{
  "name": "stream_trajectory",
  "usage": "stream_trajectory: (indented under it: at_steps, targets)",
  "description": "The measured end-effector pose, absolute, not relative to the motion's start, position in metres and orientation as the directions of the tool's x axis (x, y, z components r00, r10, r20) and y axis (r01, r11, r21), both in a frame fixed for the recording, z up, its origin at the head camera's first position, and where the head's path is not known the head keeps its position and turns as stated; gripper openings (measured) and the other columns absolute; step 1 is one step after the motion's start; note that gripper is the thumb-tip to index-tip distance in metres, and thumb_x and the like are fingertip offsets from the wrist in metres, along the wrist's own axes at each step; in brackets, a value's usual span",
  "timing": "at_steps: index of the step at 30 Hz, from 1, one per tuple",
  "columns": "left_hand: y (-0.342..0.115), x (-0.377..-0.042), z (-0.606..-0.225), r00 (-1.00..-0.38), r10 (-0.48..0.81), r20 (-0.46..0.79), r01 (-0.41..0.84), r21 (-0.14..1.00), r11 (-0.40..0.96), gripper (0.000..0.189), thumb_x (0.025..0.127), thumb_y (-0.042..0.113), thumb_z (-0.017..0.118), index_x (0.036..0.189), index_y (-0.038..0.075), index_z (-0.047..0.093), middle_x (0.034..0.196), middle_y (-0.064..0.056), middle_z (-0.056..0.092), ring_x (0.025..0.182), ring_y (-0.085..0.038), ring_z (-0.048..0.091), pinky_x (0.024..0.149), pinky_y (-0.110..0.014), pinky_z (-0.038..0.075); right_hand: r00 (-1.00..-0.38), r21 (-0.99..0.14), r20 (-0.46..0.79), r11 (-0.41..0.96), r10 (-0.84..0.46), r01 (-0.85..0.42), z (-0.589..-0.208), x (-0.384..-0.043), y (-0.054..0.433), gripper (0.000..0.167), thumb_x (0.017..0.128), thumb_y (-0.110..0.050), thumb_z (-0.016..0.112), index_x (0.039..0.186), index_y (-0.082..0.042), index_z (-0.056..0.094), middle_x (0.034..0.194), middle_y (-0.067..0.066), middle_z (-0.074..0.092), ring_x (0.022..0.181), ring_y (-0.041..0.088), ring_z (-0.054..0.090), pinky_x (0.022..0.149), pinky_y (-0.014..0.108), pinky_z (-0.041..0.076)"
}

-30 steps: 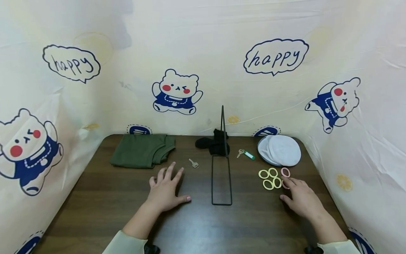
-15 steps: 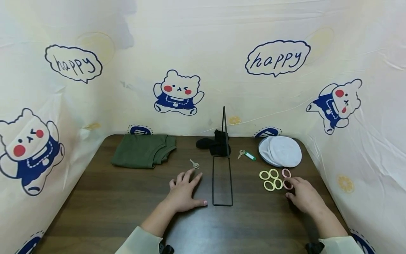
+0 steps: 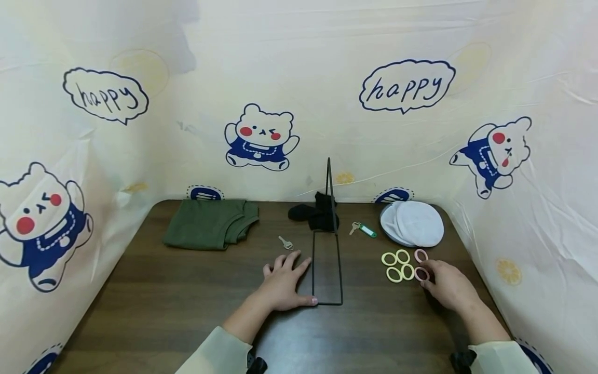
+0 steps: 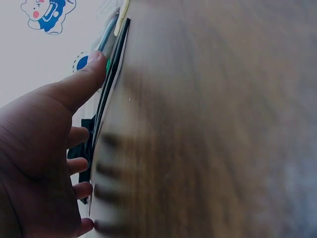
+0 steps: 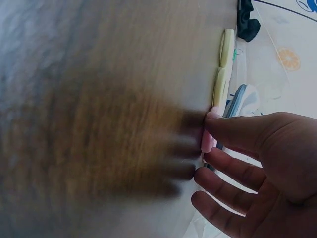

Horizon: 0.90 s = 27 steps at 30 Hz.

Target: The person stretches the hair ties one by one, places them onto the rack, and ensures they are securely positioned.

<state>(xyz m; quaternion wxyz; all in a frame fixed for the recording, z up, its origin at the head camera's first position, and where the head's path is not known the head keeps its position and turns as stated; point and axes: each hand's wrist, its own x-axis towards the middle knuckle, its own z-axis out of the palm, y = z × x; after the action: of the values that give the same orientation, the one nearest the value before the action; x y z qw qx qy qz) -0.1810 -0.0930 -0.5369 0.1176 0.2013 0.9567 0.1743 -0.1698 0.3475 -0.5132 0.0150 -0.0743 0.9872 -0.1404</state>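
At the right of the table, my right hand [image 3: 449, 284] pinches the nearer pink ring [image 3: 421, 274] between thumb and index finger; in the right wrist view the pink ring [image 5: 209, 135] lies flat between them. Another pink ring [image 3: 420, 255] lies just beyond. Several pale yellow rings [image 3: 394, 274] lie grouped to the left. My left hand [image 3: 284, 284] spreads its fingers over the table beside a black wire stand [image 3: 341, 270]. Its thumb tip overlaps the stand's near left corner, and its fingertips are left of the long side.
A small key [image 3: 286, 243] lies beyond my left hand. Folded green cloth [image 3: 205, 224] sits back left. Black fabric [image 3: 322, 213] lies behind the stand's upright. To its right are a key with a green tag [image 3: 367, 230] and a stack of white round pads [image 3: 419, 223].
My left hand has moved right, from beside the key to the wire stand's near left corner. My right thumb and index finger have closed on the nearer pink ring.
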Motion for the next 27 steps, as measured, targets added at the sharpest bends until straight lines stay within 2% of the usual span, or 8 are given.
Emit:
stream_trajectory:
  at_steps: [3, 10, 15, 19, 23, 27]
  targets:
    - [-0.090, -0.182, -0.536, -0.887, 0.431, -0.166, 0.348, 0.375, 0.860, 0.105, 0.079, 0.080, 0.069, 0.165, 0.033, 0.030, 0.172, -0.007, 0.017, 0.151, -0.041, 0.020, 0.107, -0.075, 0.020, -0.989, -0.277, -0.012, 0.951, -0.145, -0.136, -0.513, -0.170, 0.347, 0.040, 0.084, -0.013, 0.084, 0.119, 0.001, 0.070, 0.105, 0.017, 0.071, 0.096, 0.037, 0.068, 0.084, 0.058, 0.051]
    - [-0.085, -0.184, -0.534, -0.885, 0.429, -0.181, 0.341, 0.374, 0.862, 0.105, 0.078, 0.080, 0.071, 0.164, 0.033, 0.032, 0.172, -0.007, 0.016, 0.151, -0.042, 0.019, 0.107, -0.076, 0.019, -0.991, -0.281, -0.016, 0.952, -0.133, -0.124, -0.511, -0.171, 0.348, 0.029, 0.086, -0.013, 0.082, 0.110, -0.003, 0.071, 0.086, 0.002, 0.066, 0.079, 0.025, 0.065, 0.072, 0.051, 0.052]
    - [-0.083, -0.185, -0.532, -0.881, 0.429, -0.201, 0.341, 0.360, 0.869, 0.105, 0.078, 0.080, 0.071, 0.164, 0.033, 0.033, 0.172, -0.007, 0.016, 0.151, -0.043, 0.018, 0.106, -0.078, 0.019, -0.988, -0.307, 0.088, 0.940, -0.129, -0.151, -0.507, -0.169, 0.348, 0.024, 0.085, -0.011, 0.080, 0.107, -0.003, 0.073, 0.085, 0.003, 0.066, 0.075, 0.022, 0.062, 0.070, 0.048, 0.050]
    - [-0.083, -0.185, -0.531, -0.880, 0.427, -0.210, 0.340, 0.351, 0.872, 0.106, 0.077, 0.080, 0.071, 0.164, 0.033, 0.033, 0.172, -0.007, 0.016, 0.151, -0.044, 0.018, 0.106, -0.079, 0.019, -0.975, -0.321, 0.172, 0.928, -0.142, -0.192, -0.503, -0.168, 0.346, 0.024, 0.087, -0.011, 0.080, 0.109, -0.002, 0.074, 0.092, 0.008, 0.070, 0.080, 0.025, 0.064, 0.074, 0.050, 0.052]
    - [-0.083, -0.185, -0.532, -0.880, 0.426, -0.211, 0.343, 0.337, 0.877, 0.107, 0.077, 0.081, 0.071, 0.164, 0.033, 0.032, 0.172, -0.007, 0.016, 0.151, -0.043, 0.018, 0.105, -0.078, 0.020, -0.952, -0.326, 0.267, 0.915, -0.152, -0.237, -0.498, -0.167, 0.340, 0.025, 0.087, -0.010, 0.081, 0.110, -0.001, 0.075, 0.095, 0.011, 0.071, 0.082, 0.026, 0.066, 0.074, 0.050, 0.053]
    - [-0.081, -0.185, -0.533, -0.881, 0.420, -0.217, 0.339, 0.329, 0.882, 0.108, 0.076, 0.081, 0.072, 0.165, 0.034, 0.031, 0.172, -0.007, 0.016, 0.151, -0.042, 0.017, 0.105, -0.078, 0.020, -0.912, -0.327, 0.376, 0.897, -0.165, -0.297, -0.490, -0.165, 0.329, 0.024, 0.086, -0.008, 0.082, 0.108, -0.002, 0.076, 0.094, 0.009, 0.072, 0.080, 0.023, 0.065, 0.070, 0.047, 0.054]
